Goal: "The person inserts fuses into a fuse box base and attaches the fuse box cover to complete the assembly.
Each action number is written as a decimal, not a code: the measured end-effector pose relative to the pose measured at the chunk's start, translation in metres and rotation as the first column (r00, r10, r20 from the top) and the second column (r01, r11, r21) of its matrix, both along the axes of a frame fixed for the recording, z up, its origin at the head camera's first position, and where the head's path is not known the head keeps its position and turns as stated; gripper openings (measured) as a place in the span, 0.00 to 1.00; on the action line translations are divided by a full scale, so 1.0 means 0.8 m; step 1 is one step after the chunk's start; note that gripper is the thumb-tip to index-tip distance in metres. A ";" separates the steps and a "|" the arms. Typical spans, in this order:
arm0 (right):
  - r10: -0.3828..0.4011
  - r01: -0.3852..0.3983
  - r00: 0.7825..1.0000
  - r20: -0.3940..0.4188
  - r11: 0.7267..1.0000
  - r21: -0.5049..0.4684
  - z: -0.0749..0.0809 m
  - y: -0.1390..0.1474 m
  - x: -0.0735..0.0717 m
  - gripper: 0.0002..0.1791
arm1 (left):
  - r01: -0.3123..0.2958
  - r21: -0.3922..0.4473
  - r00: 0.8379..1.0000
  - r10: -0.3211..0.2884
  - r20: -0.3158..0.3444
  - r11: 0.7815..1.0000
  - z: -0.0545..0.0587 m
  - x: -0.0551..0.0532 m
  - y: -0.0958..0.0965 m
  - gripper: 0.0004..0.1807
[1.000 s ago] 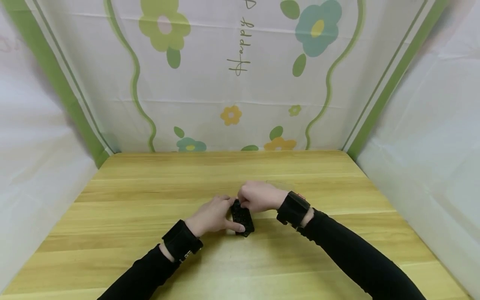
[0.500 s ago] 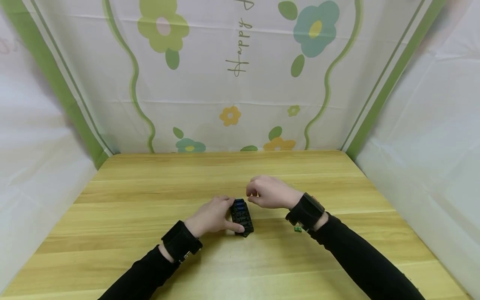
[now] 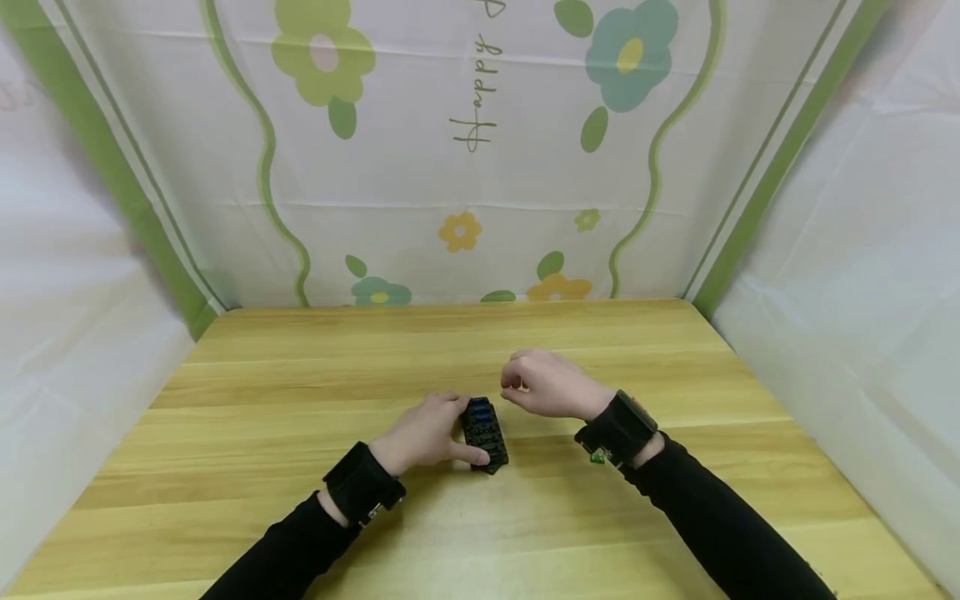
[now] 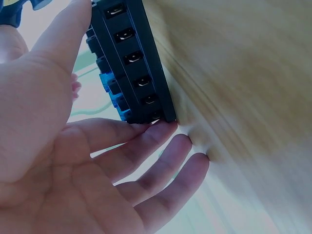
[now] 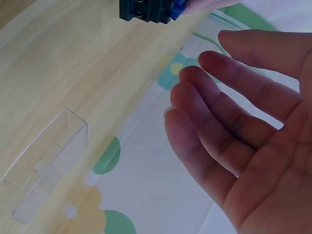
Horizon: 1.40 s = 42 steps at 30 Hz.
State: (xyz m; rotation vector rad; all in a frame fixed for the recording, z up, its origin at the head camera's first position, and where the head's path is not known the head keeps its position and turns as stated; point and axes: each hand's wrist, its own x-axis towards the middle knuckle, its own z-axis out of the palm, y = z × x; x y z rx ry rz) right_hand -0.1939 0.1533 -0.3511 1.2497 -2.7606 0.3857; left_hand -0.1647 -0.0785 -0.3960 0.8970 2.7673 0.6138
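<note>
A black fuse block (image 3: 483, 433) lies on the wooden table, with blue blade fuses (image 3: 480, 410) seated in its far end. My left hand (image 3: 423, 429) grips it, thumb over the near end and fingertips at the far end. The left wrist view shows a row of metal terminals (image 4: 133, 57) along the block's side. To the right of the block, my right hand (image 3: 551, 385) hovers with loosely bent fingers. The right wrist view shows nothing between its fingers (image 5: 214, 131).
A small green piece (image 3: 597, 457) lies on the table, partly hidden by the right wrist strap. Past the right hand is a clear plastic cover (image 5: 58, 168). A floral cloth (image 3: 405, 167) hangs behind the table's far edge.
My right hand has come off the fuse block and moved right, baring the blue fuses. The green piece has come into view by the right wrist. My left hand has kept its grip.
</note>
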 end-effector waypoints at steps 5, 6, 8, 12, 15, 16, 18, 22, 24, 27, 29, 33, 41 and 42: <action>-0.039 0.039 0.999 0.004 0.999 -0.033 0.000 0.009 0.002 0.03 | -0.013 -0.008 1.000 0.013 0.011 1.000 0.000 0.000 0.001 0.53; -0.047 0.047 0.999 0.008 0.998 -0.041 0.001 0.012 0.003 0.03 | -0.014 -0.006 1.000 0.014 0.013 1.000 0.001 0.000 0.001 0.54; -0.062 0.063 0.998 0.022 0.996 -0.058 0.002 0.018 0.004 0.03 | -0.016 -0.010 1.000 0.016 0.015 1.000 0.000 0.000 0.001 0.54; -0.088 0.091 0.995 0.037 0.992 -0.087 0.005 0.030 0.006 0.03 | -0.019 -0.013 1.000 0.019 0.021 1.000 0.000 -0.001 0.002 0.54; -0.103 0.107 0.994 0.043 0.989 -0.099 0.006 0.039 0.007 0.03 | -0.021 -0.014 0.999 0.021 0.026 1.000 0.000 -0.001 0.002 0.55; -0.106 0.110 0.993 0.044 0.989 -0.104 0.007 0.042 0.007 0.03 | -0.023 -0.016 0.999 0.024 0.027 1.000 0.000 -0.001 0.002 0.55; -0.110 0.116 0.993 0.051 0.987 -0.111 0.007 0.047 0.008 0.04 | -0.024 -0.016 0.999 0.024 0.031 1.000 0.001 -0.001 0.002 0.55; -0.120 0.127 0.991 0.061 0.985 -0.118 0.007 0.058 0.009 0.04 | -0.028 -0.022 0.999 0.029 0.033 0.999 -0.001 -0.001 0.002 0.56; -0.125 0.132 0.990 0.063 0.984 -0.118 0.006 0.063 0.010 0.04 | -0.030 -0.023 0.999 0.030 0.033 0.999 -0.002 -0.001 0.003 0.56; -0.136 0.145 0.988 0.076 0.982 -0.123 0.004 0.071 0.011 0.05 | -0.033 -0.031 0.999 0.034 0.032 0.999 -0.003 -0.002 0.004 0.56; -0.146 0.157 0.985 0.089 0.979 -0.129 0.002 0.075 0.012 0.05 | -0.032 -0.032 0.999 0.033 0.030 0.999 -0.003 -0.001 0.004 0.56; -0.170 0.185 0.979 0.116 0.974 -0.134 -0.003 0.085 0.015 0.05 | -0.029 -0.032 0.999 0.030 0.030 0.999 -0.004 -0.001 0.005 0.56; -0.217 0.237 0.965 0.146 0.963 -0.132 -0.007 0.104 0.023 0.07 | -0.029 -0.031 0.999 0.030 0.031 0.999 -0.003 -0.001 0.005 0.57; -0.223 0.242 0.964 0.147 0.961 -0.133 -0.007 0.107 0.025 0.07 | -0.029 -0.032 0.999 0.030 0.030 0.999 -0.003 -0.001 0.005 0.57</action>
